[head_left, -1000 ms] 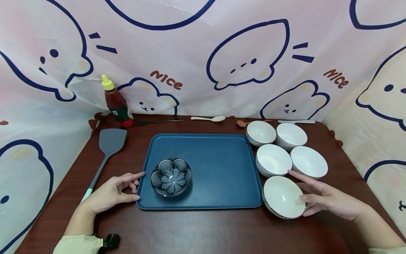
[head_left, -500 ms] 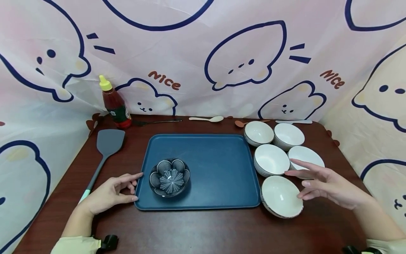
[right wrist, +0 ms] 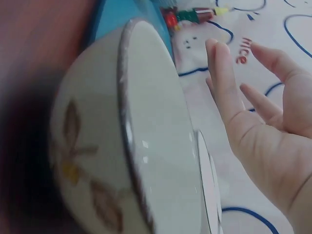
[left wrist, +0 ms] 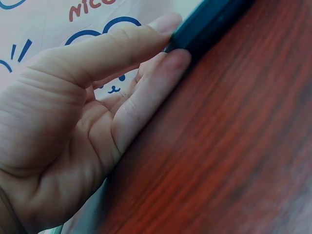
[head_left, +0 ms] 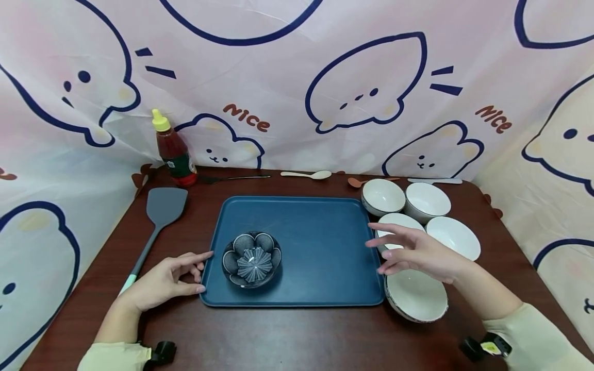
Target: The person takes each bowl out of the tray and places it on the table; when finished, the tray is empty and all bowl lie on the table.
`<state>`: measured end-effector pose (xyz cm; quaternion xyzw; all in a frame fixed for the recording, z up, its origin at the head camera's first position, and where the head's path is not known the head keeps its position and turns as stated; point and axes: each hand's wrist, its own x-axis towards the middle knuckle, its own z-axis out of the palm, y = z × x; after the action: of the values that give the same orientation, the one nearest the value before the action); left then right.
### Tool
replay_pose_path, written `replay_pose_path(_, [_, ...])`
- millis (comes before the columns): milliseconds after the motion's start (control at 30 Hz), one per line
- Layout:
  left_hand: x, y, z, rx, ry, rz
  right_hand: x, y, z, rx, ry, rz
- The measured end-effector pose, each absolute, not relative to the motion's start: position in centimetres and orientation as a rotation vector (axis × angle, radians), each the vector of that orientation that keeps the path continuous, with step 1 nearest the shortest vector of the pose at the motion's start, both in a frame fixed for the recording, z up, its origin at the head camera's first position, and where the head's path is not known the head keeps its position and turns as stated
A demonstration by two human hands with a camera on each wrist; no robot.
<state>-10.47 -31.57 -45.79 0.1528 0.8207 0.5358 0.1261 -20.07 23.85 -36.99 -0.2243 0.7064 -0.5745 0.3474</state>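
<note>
My left hand [head_left: 160,282] touches the left edge of a blue tray [head_left: 320,257] with its extended index finger and thumb. In the left wrist view, the thumb and a fingertip lie against the tray's edge [left wrist: 209,24]. A dark petal-shaped bowl [head_left: 253,263] stands on the tray's left half. Holding nothing, my right hand [head_left: 419,252] hovers with spread fingers over the tray's right edge and the bowls beside it. Partly beneath it is the nearest white bowl [head_left: 417,300], which has a brown rim and leaf pattern in the right wrist view. Another white bowl [head_left: 401,220] is half hidden by the fingers.
More white bowls [head_left: 452,238] stand at the right. A grey spatula [head_left: 166,206] lies left of the tray, below a red sauce bottle [head_left: 175,154]. Along the back lie a fork [head_left: 241,178], a cream spoon [head_left: 317,175], a brown spoon [head_left: 356,182] and a pale knife [head_left: 436,181].
My right hand has left the rim of the nearest white bowl and moved left, up to the tray's right edge. The left hand stays at the tray's left edge.
</note>
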Motion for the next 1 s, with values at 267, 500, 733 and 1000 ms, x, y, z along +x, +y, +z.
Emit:
replay_pose_path(267, [-10.4,-31.8,-45.6,0.433,2.374,1.573,-21.1,19.3,-37.3,-0.517,1.804,-1.477])
replay_pose_path(500, [-10.3,-31.8,-45.6,0.447,2.348,1.597,-21.1,14.4,-37.0,-0.544,1.741,-1.381])
replay_pose_path(733, [-10.4,-31.7,-45.7,0.436,2.359,1.585,-21.8,10.3,-37.9,-0.592,1.675,-1.362])
replay_pose_path(1000, [-10.5,-31.6,-45.9,0.439,2.355,1.577,-22.5,7.4,-38.9,-0.598,1.631,-1.316])
